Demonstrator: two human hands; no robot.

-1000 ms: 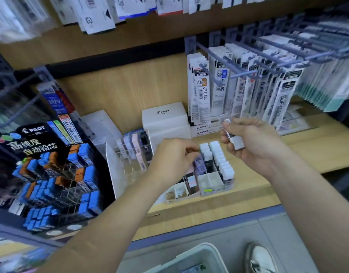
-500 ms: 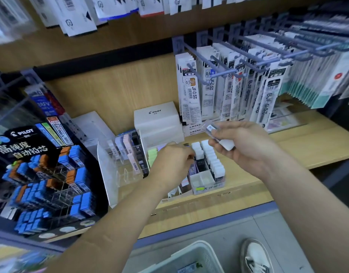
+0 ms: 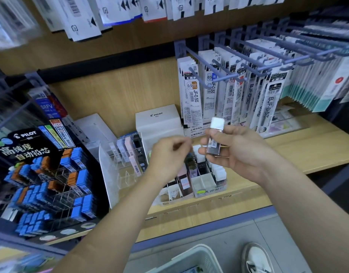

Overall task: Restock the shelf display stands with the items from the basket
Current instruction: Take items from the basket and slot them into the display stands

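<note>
At the middle of the head view, just right of centre, the right hand lifts a small lead case upright above the shelf. Its grip is closed round the case's dark lower body, with the thumb on the near side and the white cap sticking out above the fingers. The left hand hovers just left of it, at about 9 o'clock from the case, with the back of the hand to the camera and the fingers curled in. The fingertips are blurred, so I cannot tell whether that grip holds anything. Directly beneath both hands, toward 6 o'clock, a divided tray stands on the shelf. Its right-hand row is packed with white-capped cases, and several front compartments show bare. At 9 o'clock from the tray a clear acrylic stand holds a few pale and dark cases. Further out at 9 o'clock a black Pilot display carries blue and orange cases. A white Pilot box sits behind the tray at 12 o'clock. Hanging refill packs fill the hooks from 1 to 2 o'clock. Down at 6 o'clock on the floor is the corner of a white basket, with a white shoe just to its right.
</note>
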